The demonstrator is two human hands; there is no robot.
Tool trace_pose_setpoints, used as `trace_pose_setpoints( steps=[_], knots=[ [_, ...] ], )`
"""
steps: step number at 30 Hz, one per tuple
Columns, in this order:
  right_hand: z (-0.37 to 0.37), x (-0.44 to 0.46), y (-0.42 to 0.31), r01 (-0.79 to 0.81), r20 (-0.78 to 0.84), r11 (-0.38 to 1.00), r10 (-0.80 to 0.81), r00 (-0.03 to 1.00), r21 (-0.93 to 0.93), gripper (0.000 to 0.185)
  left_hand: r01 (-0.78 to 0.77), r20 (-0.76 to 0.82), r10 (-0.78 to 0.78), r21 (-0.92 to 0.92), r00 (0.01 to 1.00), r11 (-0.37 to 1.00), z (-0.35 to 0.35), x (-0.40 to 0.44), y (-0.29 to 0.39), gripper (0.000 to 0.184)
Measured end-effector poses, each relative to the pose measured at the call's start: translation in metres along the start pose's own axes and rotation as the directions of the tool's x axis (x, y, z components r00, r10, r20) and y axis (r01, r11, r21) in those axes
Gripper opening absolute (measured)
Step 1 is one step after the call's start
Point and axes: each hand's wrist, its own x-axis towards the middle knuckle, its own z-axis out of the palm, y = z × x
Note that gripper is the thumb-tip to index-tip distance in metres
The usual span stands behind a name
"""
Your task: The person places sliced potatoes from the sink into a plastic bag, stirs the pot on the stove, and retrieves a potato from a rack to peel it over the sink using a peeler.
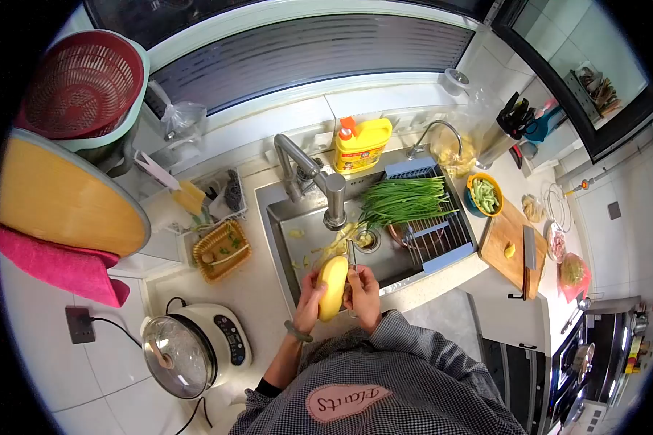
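Note:
My left hand (pixel 308 303) is closed around a long, smooth yellow potato (pixel 332 288), mostly bare of skin, held upright at the front edge of the sink (pixel 277 250). Against its right side, my right hand (pixel 363 296) grips a peeler (pixel 351 254), whose thin metal end points up toward the basin. Fingers hide much of the peeler's handle. Peelings (pixel 339 245) lie in the sink beside the drain (pixel 368 239), just beyond the potato. Above them hangs the faucet (pixel 334 199).
Green chives (pixel 406 201) lie on a rack (pixel 432 243) over the sink's right side. Farther right are a bowl of cut green vegetables (pixel 485 196) and a cutting board (pixel 504 239) with a cleaver (pixel 530 250). An electric pot (pixel 225 341) and a wicker basket (pixel 221 252) stand left.

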Motion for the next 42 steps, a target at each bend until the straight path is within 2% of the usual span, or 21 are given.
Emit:
trace_pose_setpoints(
  steps=[1,3,4,7,8,9,10,11,13,17,18,20,23,24,30,33,35,39,40,41,42],
  knots=[
    [0.0,-0.002,0.0,0.037,0.02,0.999,-0.038,0.999,0.004,0.021,-0.001,0.0,0.001,-0.001,1.0,1.0,0.001,-0.001,-0.001,0.055],
    [0.005,-0.006,-0.018,0.112,0.059,0.994,-0.112,0.992,0.017,0.022,-0.259,0.143,0.224,0.311,0.964,0.914,0.008,-0.006,0.007,0.062],
    [0.002,-0.006,-0.014,0.087,0.095,0.996,-0.089,0.991,0.023,0.022,-0.265,0.153,0.236,0.213,0.96,0.94,0.006,-0.001,0.001,0.068],
    [-0.014,0.002,-0.011,0.301,0.188,0.902,-0.252,0.949,-0.309,0.023,-0.304,0.109,0.288,0.198,0.952,0.932,-0.002,0.001,-0.011,0.069],
    [-0.017,0.004,-0.021,0.401,0.206,0.852,-0.349,0.914,-0.338,0.023,-0.305,0.109,0.288,0.196,0.951,0.932,0.0,0.0,-0.009,0.069],
    [-0.019,0.005,-0.037,0.494,0.227,0.79,-0.44,0.869,-0.363,0.023,-0.355,0.078,0.354,0.389,0.932,0.85,0.003,-0.002,-0.003,0.071],
    [-0.023,-0.002,-0.08,0.401,0.298,0.802,-0.291,0.909,-0.443,0.021,-0.378,0.059,0.422,0.568,0.905,0.731,0.005,-0.004,0.001,0.072],
    [-0.026,-0.004,-0.092,0.402,0.304,0.801,-0.288,0.908,-0.443,0.021,-0.375,0.052,0.422,0.568,0.905,0.733,0.007,-0.006,0.004,0.072],
    [-0.029,-0.007,-0.102,0.582,0.459,0.653,-0.376,0.805,-0.485,0.02,-0.341,-0.019,0.431,0.58,0.902,0.74,0.008,-0.008,0.008,0.073],
    [-0.03,0.002,-0.1,0.642,0.487,0.538,-0.42,0.766,-0.546,0.017,-0.357,-0.012,0.424,0.52,0.905,0.776,0.006,-0.01,0.002,0.072],
    [-0.034,0.007,-0.1,0.552,0.461,0.563,-0.31,0.831,-0.615,0.017,-0.398,0.041,0.446,0.527,0.894,0.751,0.008,-0.014,0.005,0.072],
    [-0.03,0.014,-0.096,0.574,0.44,0.607,-0.373,0.817,-0.55,0.018,-0.459,0.106,0.488,0.554,0.867,0.695,0.013,-0.016,0.014,0.071],
    [-0.028,0.009,-0.092,0.56,0.367,0.716,-0.431,0.824,-0.417,0.02,-0.372,0.021,0.441,0.574,0.897,0.73,0.017,-0.013,0.018,0.07],
    [-0.027,0.006,-0.104,0.492,0.368,0.758,-0.352,0.861,-0.427,0.02,-0.391,0.021,0.471,0.59,0.882,0.706,0.013,-0.01,0.014,0.07],
    [-0.046,-0.001,-0.095,0.417,0.339,0.732,-0.265,0.903,-0.539,0.018,-0.384,0.069,0.445,0.633,0.893,0.672,0.006,-0.013,0.015,0.07],
    [-0.047,0.001,-0.1,0.437,0.368,0.729,-0.268,0.891,-0.528,0.017,-0.389,0.08,0.45,0.651,0.889,0.652,0.007,-0.01,0.017,0.07],
    [-0.044,-0.008,-0.105,0.509,0.49,0.684,-0.247,0.836,-0.522,0.017,-0.385,0.086,0.447,0.666,0.89,0.639,0.006,-0.009,0.016,0.071],
    [-0.049,0.013,-0.084,0.565,0.497,0.562,-0.288,0.819,-0.604,0.019,-0.366,0.143,0.4,0.74,0.905,0.565,0.002,-0.016,0.023,0.072],
    [-0.05,0.023,-0.078,0.452,0.455,0.596,-0.157,0.876,-0.664,0.02,-0.369,0.149,0.399,0.74,0.905,0.562,0.002,-0.017,0.024,0.072],
    [-0.051,0.023,-0.078,0.456,0.46,0.593,-0.157,0.874,-0.664,0.02,-0.369,0.112,0.41,0.685,0.905,0.628,0.004,-0.017,0.024,0.072],
    [-0.051,0.021,-0.078,0.408,0.408,0.666,-0.167,0.897,-0.625,0.021,-0.367,0.068,0.42,0.625,0.905,0.69,0.005,-0.018,0.023,0.072]
  ],
)
